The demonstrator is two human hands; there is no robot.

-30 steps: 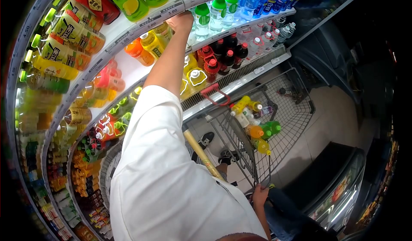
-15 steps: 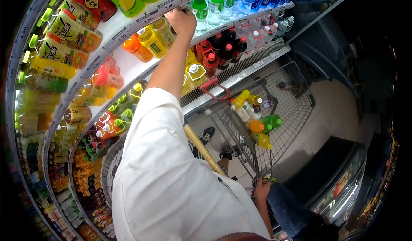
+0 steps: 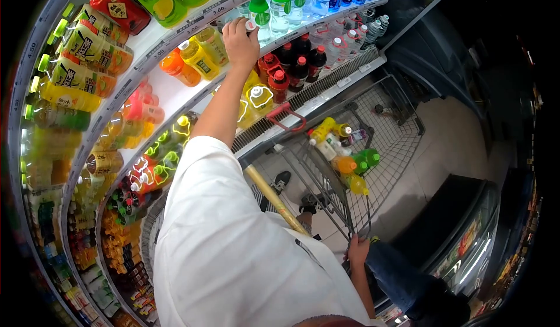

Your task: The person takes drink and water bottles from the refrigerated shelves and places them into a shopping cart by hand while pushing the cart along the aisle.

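Observation:
My left hand (image 3: pixel 240 42) is raised at the drinks shelf, its fingers closed round a bottle with a pale, red-marked cap (image 3: pixel 251 25); the hand hides most of the bottle. Green-capped clear bottles (image 3: pixel 259 15) stand just right of it. Below are yellow juice bottles (image 3: pixel 198 59) and an orange-capped bottle (image 3: pixel 179 67). At lower right, my right hand (image 3: pixel 357 250) is closed on the near end of a wire shopping cart (image 3: pixel 396 140). Several drink bottles lie in the cart, among them an orange one (image 3: pixel 344 164) and green ones (image 3: pixel 366 159).
Curved shelves with price rails (image 3: pixel 192 30) hold many bottles on the left. Dark-brown soda bottles (image 3: pixel 298 73) stand above a slatted lower ledge. A yellow bar (image 3: pixel 277 199) crosses below my arm. A person's jeans (image 3: pixel 396 274) and a dark display case (image 3: pixel 449 228) are at right.
My left hand has come down and out from behind the price rail, and a bottle cap now shows at its fingers. My right hand stays on the cart. The view has shifted slightly.

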